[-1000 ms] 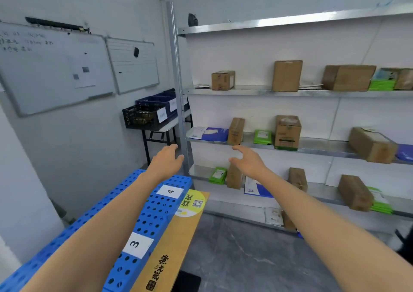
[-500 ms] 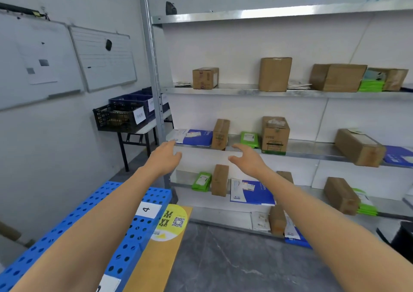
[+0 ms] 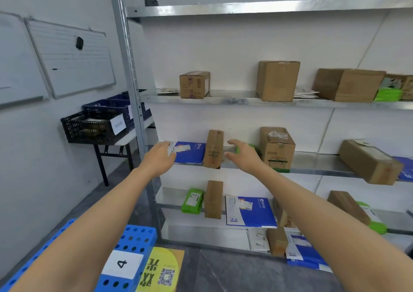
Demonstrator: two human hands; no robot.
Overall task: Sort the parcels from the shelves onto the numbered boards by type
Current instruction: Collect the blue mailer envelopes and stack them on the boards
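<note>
- Presently the left hand (image 3: 159, 159) is hovering at the middle shelf (image 3: 312, 162) with its fingers (image 3: 165, 147) straight and loosely spread, holding nothing. The fingertips are lying over the near corner of the blue mailer (image 3: 192, 156), though I cannot tell whether they are touching it.
- The right hand (image 3: 244, 157) is hanging open too, fingers fanned and thumb pointing toward the left hand, gripping nothing.
- The narrow brown box (image 3: 214, 148) is standing upright between the two sets of fingers, just beside the right thumb and a little beyond the left fingertips. Its lower edge is seeming to overhang the shelf lip.
- The mailer is lying flat under and past the left fingertips. Whether its far end is butting against the box or running behind it, I cannot say.
- Judging by looks, the box is going to handle as stiff, taped cardboard, probably light but tall and easy to topple. The hands are best pressing its two broad sides, palms opposed, about mid-height.
- The mailer is looking thin, floppy and slick, so it is likely wanting a pinch at its near edge, thumb beneath, rather than a flat press.
- A bigger box (image 3: 277, 151) is sitting just past the back of the right hand, so those fingers are having little room on that side.
- The blue board (image 3: 136, 239) marked 4 is lying well below the left fingers, toward the person.
</note>
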